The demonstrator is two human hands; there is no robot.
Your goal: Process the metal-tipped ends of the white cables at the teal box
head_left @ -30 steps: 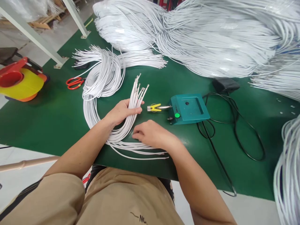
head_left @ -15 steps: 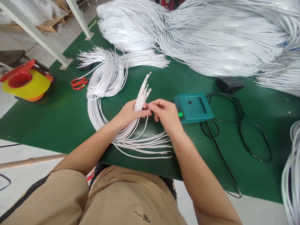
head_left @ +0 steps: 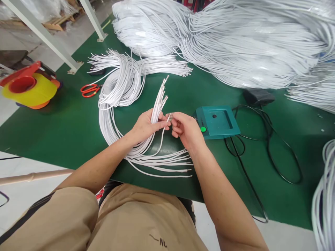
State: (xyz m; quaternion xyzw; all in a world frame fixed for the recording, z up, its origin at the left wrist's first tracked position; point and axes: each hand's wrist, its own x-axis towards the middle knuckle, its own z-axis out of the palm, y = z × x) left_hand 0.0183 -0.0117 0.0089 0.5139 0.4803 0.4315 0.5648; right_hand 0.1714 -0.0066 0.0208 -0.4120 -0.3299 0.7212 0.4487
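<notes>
My left hand (head_left: 147, 126) is closed around a bundle of white cables (head_left: 157, 104), whose bare or metallic-looking ends point up and away from me. One single white cable (head_left: 162, 140) bends up out of the bundle to my left thumb and fingertips. At its tip, the thumb and index finger of my right hand (head_left: 186, 128) are pinched together, with the other fingers curled. The exact grip on the tip is partly hidden. Below my hands, several loose cable ends (head_left: 167, 162) fan out to the right on the green table (head_left: 65, 139).
A coiled cable bundle (head_left: 111, 92) lies left, with orange-handled scissors (head_left: 90, 91) beside it. Farther left stands a tape dispenser (head_left: 31, 87). To the right sit a teal device (head_left: 218, 122), a black cord (head_left: 246, 167) and a black box (head_left: 258, 96). Large cable heaps (head_left: 248, 45) fill the back.
My right hand has turned slightly at the single cable's tip, its fingers a little more curled. My left hand keeps hold of the bundle. The view has shifted slightly.
</notes>
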